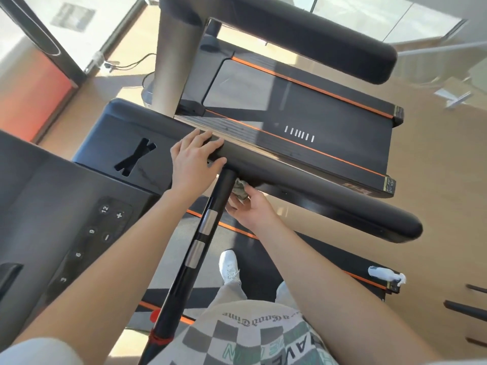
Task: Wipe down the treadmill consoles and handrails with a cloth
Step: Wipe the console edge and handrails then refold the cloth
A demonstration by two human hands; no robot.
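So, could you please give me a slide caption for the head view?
Left hand holds the handrail while right hand presses a cloth beneath it.

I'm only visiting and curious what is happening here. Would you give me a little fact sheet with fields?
setting: a person stands on a treadmill, with another treadmill alongside
left hand: holds the handrail from above
right hand: presses a crumpled cloth to the handrail's underside, beside the black grip bar
console: at the left, number buttons, no hand on it
spray bottle: lies on the deck's edge, lower right
stage: wiping the handrail
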